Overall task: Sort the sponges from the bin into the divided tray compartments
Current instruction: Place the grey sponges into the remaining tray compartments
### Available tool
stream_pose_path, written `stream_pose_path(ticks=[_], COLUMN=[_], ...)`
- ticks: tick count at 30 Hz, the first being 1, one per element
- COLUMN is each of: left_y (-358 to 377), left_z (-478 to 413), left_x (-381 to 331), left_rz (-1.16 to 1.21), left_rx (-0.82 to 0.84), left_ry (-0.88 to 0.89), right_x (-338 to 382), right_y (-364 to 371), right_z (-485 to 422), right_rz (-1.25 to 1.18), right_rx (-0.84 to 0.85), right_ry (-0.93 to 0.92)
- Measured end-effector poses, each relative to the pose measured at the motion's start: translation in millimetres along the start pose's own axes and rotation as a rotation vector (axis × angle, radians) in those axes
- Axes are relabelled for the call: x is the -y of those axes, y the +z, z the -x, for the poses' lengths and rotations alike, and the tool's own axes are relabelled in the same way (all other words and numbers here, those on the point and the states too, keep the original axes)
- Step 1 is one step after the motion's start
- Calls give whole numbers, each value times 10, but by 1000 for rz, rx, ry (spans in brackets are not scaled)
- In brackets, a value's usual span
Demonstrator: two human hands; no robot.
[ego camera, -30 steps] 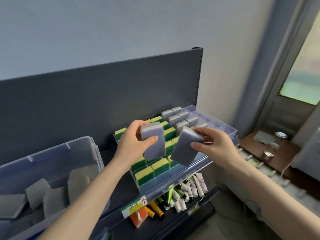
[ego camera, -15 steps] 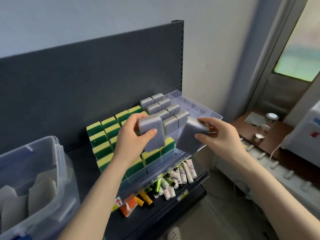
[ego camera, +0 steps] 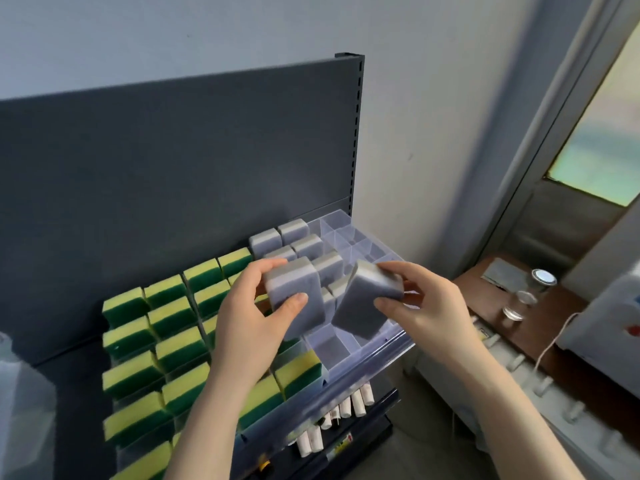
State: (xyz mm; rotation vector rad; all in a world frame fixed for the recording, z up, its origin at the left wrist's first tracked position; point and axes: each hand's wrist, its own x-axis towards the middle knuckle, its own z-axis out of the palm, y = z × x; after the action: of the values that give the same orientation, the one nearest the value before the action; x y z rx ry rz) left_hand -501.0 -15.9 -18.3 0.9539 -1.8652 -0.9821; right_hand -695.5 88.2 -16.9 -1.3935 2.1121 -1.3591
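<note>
Pale wall [ego camera: 207, 29] fills the top of the frame, and below it stands the dark grey back panel [ego camera: 173, 168] of a shop shelf. On the shelf lies a clear divided tray [ego camera: 382, 344], running from the lower left toward the centre right. Yellow-and-green sponges [ego camera: 173, 320] stand on edge in the compartments at the left and lower centre. Grey sponges [ego camera: 294, 235] fill compartments at the upper centre, near the panel.

The left hand [ego camera: 249, 327] is over the middle of the tray. Its fingers and thumb are clasped round a grey sponge [ego camera: 298, 296] held upright, with the thumb on the near face. The right hand [ego camera: 426, 306], just right of it, grips a second grey sponge [ego camera: 363, 306] by its upper end. That sponge is tilted, with its lower edge over an open compartment; whether it touches the tray cannot be told. The two held sponges are just beside each other.

A translucent bin [ego camera: 24, 410] shows blurred at the lower left edge. White tubes [ego camera: 349, 407] lie on the shelf below. At the right, a brown desk [ego camera: 561, 329] carries small jars [ego camera: 542, 280].
</note>
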Motion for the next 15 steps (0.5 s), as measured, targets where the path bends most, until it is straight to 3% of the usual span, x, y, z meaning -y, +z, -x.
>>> stream_pose_path(ticks=[6,15], left_y=[176,445], left_z=[-333,-486], left_x=[25,1], left_rz=[-84,-147], left_rx=[-6,-86], left_ry=[30,-69], right_x=[-152,-383], right_y=[-59,-206], right_z=[-305,-767], right_rz=[-26,-84], right_rx=[13,161], right_ry=[-13,-81])
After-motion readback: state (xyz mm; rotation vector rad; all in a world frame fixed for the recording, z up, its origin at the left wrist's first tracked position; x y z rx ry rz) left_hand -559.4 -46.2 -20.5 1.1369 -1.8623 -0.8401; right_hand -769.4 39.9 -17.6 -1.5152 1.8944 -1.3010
